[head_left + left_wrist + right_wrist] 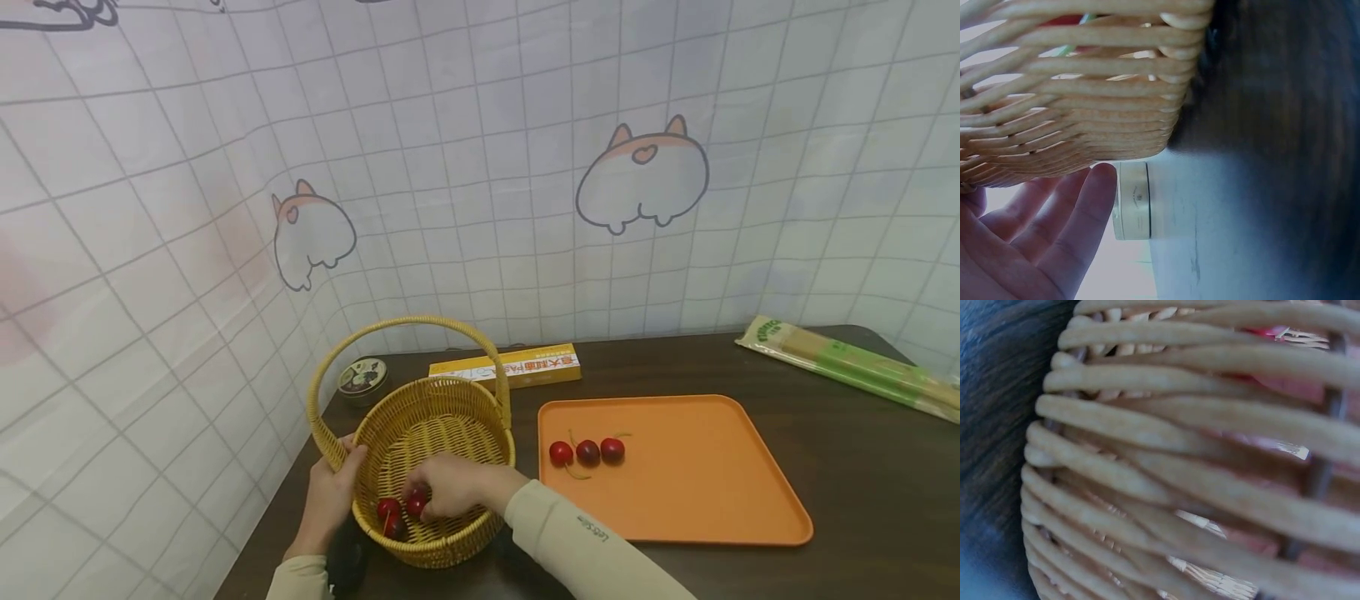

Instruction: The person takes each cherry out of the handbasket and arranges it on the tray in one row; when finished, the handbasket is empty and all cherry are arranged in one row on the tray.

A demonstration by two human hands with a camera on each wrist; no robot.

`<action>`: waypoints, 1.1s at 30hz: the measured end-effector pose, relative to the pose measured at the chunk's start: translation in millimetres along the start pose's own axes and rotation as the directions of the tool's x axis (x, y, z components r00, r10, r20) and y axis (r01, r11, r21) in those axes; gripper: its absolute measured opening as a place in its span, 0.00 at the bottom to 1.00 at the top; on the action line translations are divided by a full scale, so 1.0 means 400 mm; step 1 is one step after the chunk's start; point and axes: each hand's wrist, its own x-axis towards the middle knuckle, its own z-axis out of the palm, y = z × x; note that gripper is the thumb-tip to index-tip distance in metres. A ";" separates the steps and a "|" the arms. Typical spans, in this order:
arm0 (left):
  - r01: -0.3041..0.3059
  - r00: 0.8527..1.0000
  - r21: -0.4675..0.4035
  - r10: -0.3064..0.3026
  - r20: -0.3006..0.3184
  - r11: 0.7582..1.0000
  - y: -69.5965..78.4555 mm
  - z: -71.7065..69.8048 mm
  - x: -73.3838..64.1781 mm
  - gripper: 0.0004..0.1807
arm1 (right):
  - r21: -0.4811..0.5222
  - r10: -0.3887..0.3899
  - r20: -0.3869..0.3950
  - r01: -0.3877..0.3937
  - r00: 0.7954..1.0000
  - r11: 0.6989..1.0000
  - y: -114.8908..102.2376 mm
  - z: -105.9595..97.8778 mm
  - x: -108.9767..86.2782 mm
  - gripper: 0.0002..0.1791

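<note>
A yellow wicker basket [435, 546] with a tall arched handle stands on the dark table. My left hand [326, 500] holds its left side near the foot of the handle; in the left wrist view the fingers lie along the outer weave. Inside the basket, my right hand [450, 487] reaches down with curled fingers around a dark red cherry [416, 505]. Beside those fingers lie more cherries [389, 507] on the basket floor. In the right wrist view the basket wall [1166, 425] covers most of the hand.
To the right is an orange tray [690, 492] with three stemmed cherries [588, 452] at its left. A yellow pasta box [536, 367] lies behind the basket, a round tin [363, 379] at back left. A green-and-clear noodle packet [847, 362] lies at far right.
</note>
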 end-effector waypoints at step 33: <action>0.018 1.000 -0.008 -0.017 0.004 1.000 -0.002 0.001 0.004 0.14 | 0.104 -0.010 -0.317 0.046 0.948 0.994 -0.006 -0.055 -0.112 0.20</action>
